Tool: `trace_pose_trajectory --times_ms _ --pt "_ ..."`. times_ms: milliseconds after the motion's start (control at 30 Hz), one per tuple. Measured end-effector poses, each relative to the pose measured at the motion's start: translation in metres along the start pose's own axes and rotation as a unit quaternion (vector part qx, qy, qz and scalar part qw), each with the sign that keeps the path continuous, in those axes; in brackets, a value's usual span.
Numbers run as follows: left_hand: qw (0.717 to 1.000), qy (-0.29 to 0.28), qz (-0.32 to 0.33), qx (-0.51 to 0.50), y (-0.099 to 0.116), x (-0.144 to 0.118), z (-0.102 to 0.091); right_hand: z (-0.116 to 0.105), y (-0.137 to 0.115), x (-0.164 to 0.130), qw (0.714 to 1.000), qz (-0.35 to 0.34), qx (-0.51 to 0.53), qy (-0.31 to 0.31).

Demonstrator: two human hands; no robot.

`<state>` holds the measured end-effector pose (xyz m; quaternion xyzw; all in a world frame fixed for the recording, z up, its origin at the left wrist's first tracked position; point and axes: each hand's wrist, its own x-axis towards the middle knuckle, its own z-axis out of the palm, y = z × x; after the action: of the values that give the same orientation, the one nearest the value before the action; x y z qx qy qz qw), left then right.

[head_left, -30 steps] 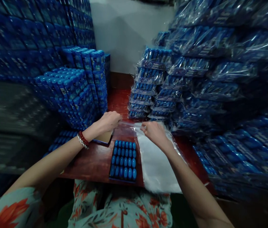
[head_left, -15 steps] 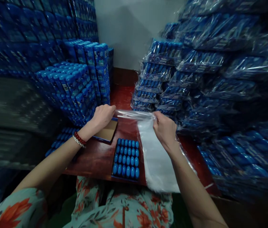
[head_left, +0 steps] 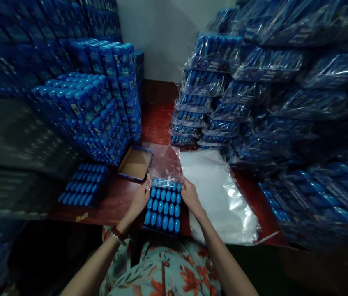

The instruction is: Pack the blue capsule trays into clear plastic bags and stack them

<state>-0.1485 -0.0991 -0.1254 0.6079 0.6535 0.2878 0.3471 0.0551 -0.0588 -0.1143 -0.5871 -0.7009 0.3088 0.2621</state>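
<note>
A tray of blue oval-capped items (head_left: 163, 207) lies on the red table (head_left: 124, 203) right in front of me. A clear plastic bag (head_left: 164, 168) has its mouth over the tray's far end. My left hand (head_left: 139, 198) grips the bag's edge at the tray's left side. My right hand (head_left: 189, 195) grips the bag at the tray's right side. A stack of flat clear bags (head_left: 220, 193) lies just right of the tray.
An open empty cardboard box lid (head_left: 135, 163) sits beyond the tray to the left. Another uncovered tray of blue items (head_left: 84, 189) is at the left. Tall stacks of blue boxes (head_left: 93, 107) rise on the left; bagged packs (head_left: 254, 90) pile up on the right.
Both hands came down toward me from above the table's middle, drawing the clear bag's mouth onto the far end of the tray. The box lid is now uncovered.
</note>
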Motion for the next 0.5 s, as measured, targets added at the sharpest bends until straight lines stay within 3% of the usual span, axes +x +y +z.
trace_pose_trajectory --times_ms 167,300,500 --pt "0.997 0.005 -0.053 -0.048 -0.024 -0.029 -0.004 0.008 0.008 -0.029 0.997 0.031 0.059 0.041" --pt "0.994 0.052 -0.086 -0.040 -0.030 -0.032 -0.005 0.026 0.012 -0.038 0.993 0.072 0.092 0.028" --pt "0.994 0.096 -0.019 -0.043 -0.024 -0.039 0.015 0.036 0.000 -0.035 0.978 0.089 0.181 0.052"
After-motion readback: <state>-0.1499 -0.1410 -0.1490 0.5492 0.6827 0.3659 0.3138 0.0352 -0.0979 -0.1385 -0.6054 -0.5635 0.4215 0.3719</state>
